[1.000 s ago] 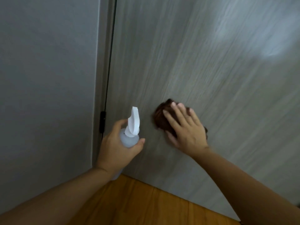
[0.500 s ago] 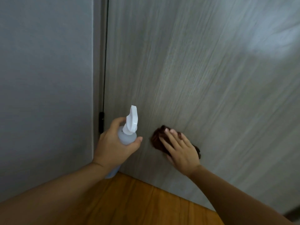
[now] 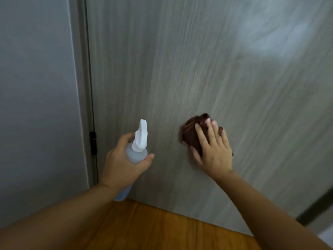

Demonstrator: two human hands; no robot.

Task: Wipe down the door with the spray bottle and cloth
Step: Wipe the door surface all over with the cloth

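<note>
We have our right hand (image 3: 213, 152) spread flat, fingers straight, pressing the bunched brown cloth (image 3: 193, 134) against the lower part of the door (image 3: 198, 69); a flat palm spreads the pressure over the whole wad, which we judge suits a broad wiping stroke better than a pinch would. Most of the cloth sits under and just above the fingers, with a folded corner poking out past the fingertips. Our left hand (image 3: 122, 165) is wrapped around the body of the spray bottle (image 3: 137, 150), fingers and thumb curled round it, the white nozzle standing up above the grip and aimed at the door, the bottle's base hanging below the wrist. Held this way, just to the side of the wiping hand and apart from it, the bottle looks ready for another squirt without getting in the cloth's path. The door is grey with a vertical wood grain and a pale sheen up and away from the cloth. Beyond the bottle hand are the door's edge with a dark hinge (image 3: 93, 142) and a plain grey wall (image 3: 36, 87); beneath both forearms lies an orange-brown wooden floor (image 3: 162, 230).
</note>
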